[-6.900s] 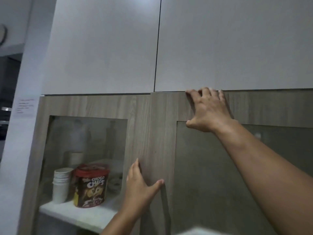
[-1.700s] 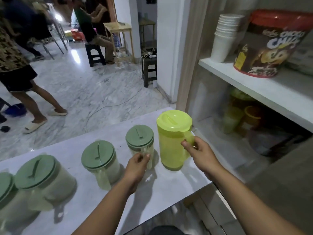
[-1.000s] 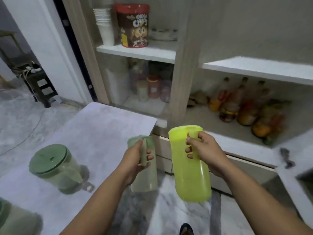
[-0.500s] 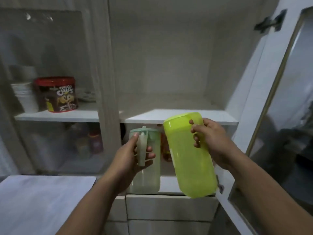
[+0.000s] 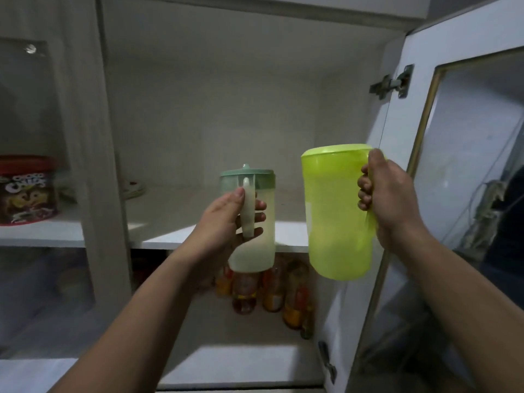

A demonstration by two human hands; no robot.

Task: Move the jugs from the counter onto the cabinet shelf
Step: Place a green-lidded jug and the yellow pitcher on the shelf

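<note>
As both jugs hang before the open cabinet, the left hand [image 5: 224, 222] is wrapped round the handle of the pale jug [image 5: 251, 222] and the right hand [image 5: 388, 199] is clenched on the handle of the yellow jug [image 5: 336, 211], each held in the air just short of the bare shelf [image 5: 175, 219]. Lifting the bases clear of the shelf edge, then setting them down upright and deep, looks wisest. Bottles [image 5: 272, 287] below are partly hidden; whether the jugs hold liquid is unclear.
</note>
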